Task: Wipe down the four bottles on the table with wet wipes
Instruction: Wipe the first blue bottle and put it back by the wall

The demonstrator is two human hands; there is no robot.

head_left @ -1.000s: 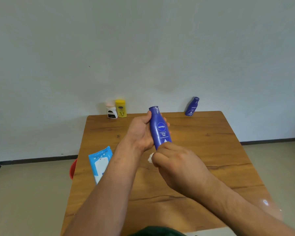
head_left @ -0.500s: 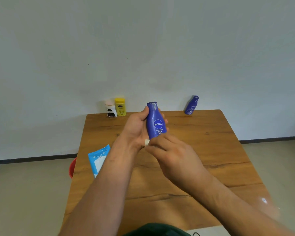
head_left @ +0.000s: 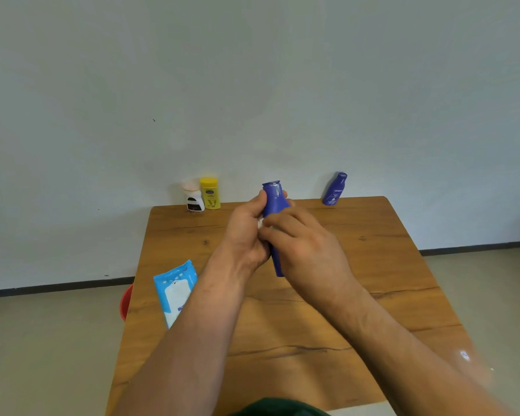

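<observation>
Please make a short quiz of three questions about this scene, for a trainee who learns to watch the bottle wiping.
1. True or false: the blue bottle being wiped stands on the table.
2. Which hand presses the white wipe against that bottle? A) left hand B) right hand C) neither
3. Fill in: the pack of wet wipes lies near the table's ____ edge.

Key
1. False: both hands hold it above the table.
2. B: the right hand presses the wipe, while the left hand grips the bottle.
3. Left. The white bottle, yellow bottle and small blue bottle wait at the far edge.
</observation>
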